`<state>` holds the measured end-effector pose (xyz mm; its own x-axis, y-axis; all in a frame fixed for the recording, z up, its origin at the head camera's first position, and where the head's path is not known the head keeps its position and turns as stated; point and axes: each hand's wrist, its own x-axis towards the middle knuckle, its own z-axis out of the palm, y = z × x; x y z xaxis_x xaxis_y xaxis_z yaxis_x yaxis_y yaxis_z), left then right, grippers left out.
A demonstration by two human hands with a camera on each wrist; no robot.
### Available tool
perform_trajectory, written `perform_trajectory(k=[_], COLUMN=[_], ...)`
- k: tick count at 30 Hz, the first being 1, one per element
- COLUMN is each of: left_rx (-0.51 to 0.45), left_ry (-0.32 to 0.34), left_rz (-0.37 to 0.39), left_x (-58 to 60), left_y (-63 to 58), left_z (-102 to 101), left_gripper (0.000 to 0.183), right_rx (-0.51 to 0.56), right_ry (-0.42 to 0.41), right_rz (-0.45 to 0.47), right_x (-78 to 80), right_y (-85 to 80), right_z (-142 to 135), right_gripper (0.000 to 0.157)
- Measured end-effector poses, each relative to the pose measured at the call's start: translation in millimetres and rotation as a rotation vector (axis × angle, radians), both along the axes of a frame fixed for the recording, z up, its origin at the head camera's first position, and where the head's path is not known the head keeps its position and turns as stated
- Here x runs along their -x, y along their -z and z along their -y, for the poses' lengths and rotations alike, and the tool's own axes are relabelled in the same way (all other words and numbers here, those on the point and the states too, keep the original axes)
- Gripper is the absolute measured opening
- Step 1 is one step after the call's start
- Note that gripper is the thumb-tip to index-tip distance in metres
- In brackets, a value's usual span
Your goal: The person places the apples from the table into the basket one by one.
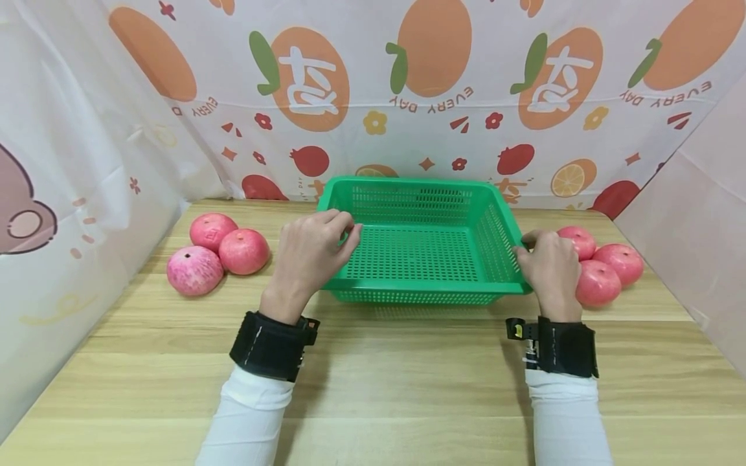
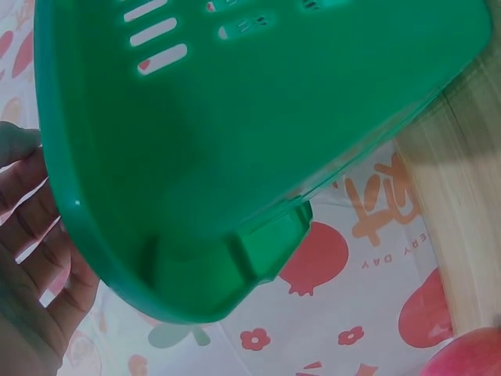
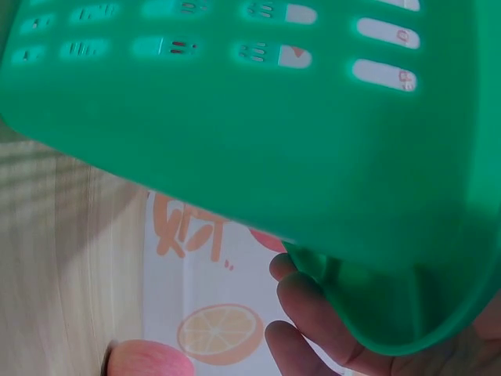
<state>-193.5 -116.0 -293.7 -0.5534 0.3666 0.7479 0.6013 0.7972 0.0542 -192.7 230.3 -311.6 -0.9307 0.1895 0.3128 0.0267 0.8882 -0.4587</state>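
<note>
A green plastic basket with slotted walls and a mesh floor stands at the back of the wooden table, with nothing in it. My left hand is at its left rim, with the thumb over the inner side. In the left wrist view, that hand's fingers meet the rim from outside, their tips partly hidden. The right hand grips the right rim. In the right wrist view, its fingers curl under the basket's lip. Whether the basket's base touches the table is unclear.
Three pink apples sit grouped left of the basket. Three more apples lie close beside my right hand, partly hidden by it. A fruit-print curtain hangs right behind the table's back edge, with pale cloth on both sides.
</note>
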Motion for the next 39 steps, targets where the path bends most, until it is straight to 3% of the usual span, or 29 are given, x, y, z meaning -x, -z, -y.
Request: perform_trajectory(k=[19,23,29,39], left_rx=[-0.025,-0.063,-0.121,-0.191], left_ry=[-0.045,-0.083,-0.161,-0.179], left_rz=[0.008,0.02,-0.021,-0.038], left_x=[-0.1,1.1,0.3,0.8], left_y=[-6.4,-7.6,-9.8,-10.5], left_z=[15,25,48,61], left_gripper=[0.019,0.019,0.023,0.023], right_rx=[-0.009,-0.009,-0.013,-0.015], right_ry=[-0.006,-0.007,-0.007,-0.012], right_rz=[0.008,0.008,0.006,-0.004], right_x=[0.9,1.3,1.2,0.9], right_y=[-1.2,-0.6,-0.4,0.3], right_z=[-1,-1,-1,-1], right_gripper=[0.031,0.032,0.031,0.031])
